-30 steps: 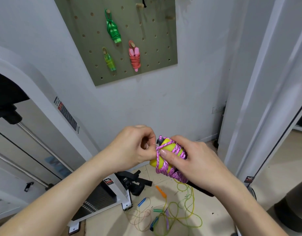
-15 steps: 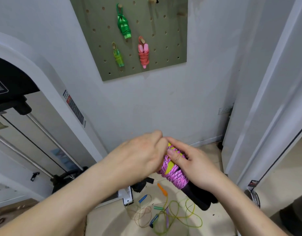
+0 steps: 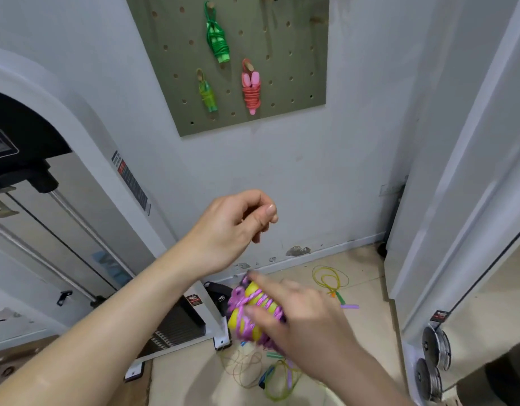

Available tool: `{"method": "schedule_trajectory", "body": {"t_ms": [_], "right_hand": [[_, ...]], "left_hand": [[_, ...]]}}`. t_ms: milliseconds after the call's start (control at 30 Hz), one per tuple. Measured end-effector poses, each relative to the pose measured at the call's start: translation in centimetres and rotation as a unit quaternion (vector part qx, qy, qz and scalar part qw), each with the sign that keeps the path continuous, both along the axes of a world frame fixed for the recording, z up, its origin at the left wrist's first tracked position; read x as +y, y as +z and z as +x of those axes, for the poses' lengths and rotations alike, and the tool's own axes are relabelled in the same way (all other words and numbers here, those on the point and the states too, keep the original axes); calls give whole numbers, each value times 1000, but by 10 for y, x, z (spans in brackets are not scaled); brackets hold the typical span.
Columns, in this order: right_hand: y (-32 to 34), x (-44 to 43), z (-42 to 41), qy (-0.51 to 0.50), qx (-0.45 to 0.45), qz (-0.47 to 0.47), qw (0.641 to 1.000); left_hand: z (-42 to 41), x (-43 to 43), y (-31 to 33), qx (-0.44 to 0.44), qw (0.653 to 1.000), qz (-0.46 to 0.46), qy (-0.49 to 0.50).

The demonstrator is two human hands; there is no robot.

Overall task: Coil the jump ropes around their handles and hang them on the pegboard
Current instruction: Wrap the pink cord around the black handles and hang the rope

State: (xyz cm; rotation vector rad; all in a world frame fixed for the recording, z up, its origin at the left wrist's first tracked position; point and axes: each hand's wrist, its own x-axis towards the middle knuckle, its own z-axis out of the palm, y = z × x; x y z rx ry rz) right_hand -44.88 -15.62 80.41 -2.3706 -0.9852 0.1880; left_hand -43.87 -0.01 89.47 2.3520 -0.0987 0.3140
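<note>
My right hand (image 3: 299, 320) grips a jump rope bundle (image 3: 250, 309) with yellow handles wrapped in pink cord; it is blurred by motion and low in the view. My left hand (image 3: 235, 227) hovers above it, apart from the bundle, fingers curled and pinched with nothing visible in them. On the wall above hangs the olive pegboard (image 3: 297, 68). Three coiled ropes hang on its pegs: a green one (image 3: 217, 39), a yellow-green one (image 3: 207, 96) and a pink-red one (image 3: 251, 89).
Loose ropes lie tangled on the floor (image 3: 270, 373), and a yellow rope (image 3: 330, 278) lies near the wall. A white gym machine (image 3: 77, 200) stands at the left. A white frame with weight plates (image 3: 434, 347) stands at the right.
My left hand let go of the bundle and rose. My right hand dropped lower with the pink-wrapped bundle. The view shifted, showing more floor.
</note>
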Motion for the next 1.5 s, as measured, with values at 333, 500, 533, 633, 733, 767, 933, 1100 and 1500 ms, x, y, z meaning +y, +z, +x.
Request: {"method": "schedule_trajectory", "body": {"t_ms": [333, 500, 533, 633, 733, 767, 933, 1100, 1500], "right_hand": [[8, -15, 22, -89, -96, 41, 990], [10, -12, 26, -14, -28, 88, 996], [5, -8, 31, 4, 2, 131, 991], [-11, 4, 43, 30, 137, 289, 947], [-24, 7, 53, 40, 218, 366, 904], [-26, 6, 57, 32, 222, 372, 901], [-32, -11, 71, -51, 185, 313, 930], [11, -19, 42, 6, 33, 217, 976], [24, 16, 20, -104, -72, 77, 989]], "left_hand": [[-34, 5, -34, 39, 997, 4, 63], [-32, 2, -38, 26, 966, -250, 67], [-31, -3, -38, 2, 966, -249, 71], [-28, -17, -38, -131, 986, -63, 86], [-34, -28, -39, -239, 966, 86, 47], [-38, -32, -39, -253, 961, 110, 23], [-45, -41, -41, -213, 967, 138, -29], [-27, -17, -41, -154, 975, 123, 102], [0, -23, -37, -105, 966, -100, 212]]}}
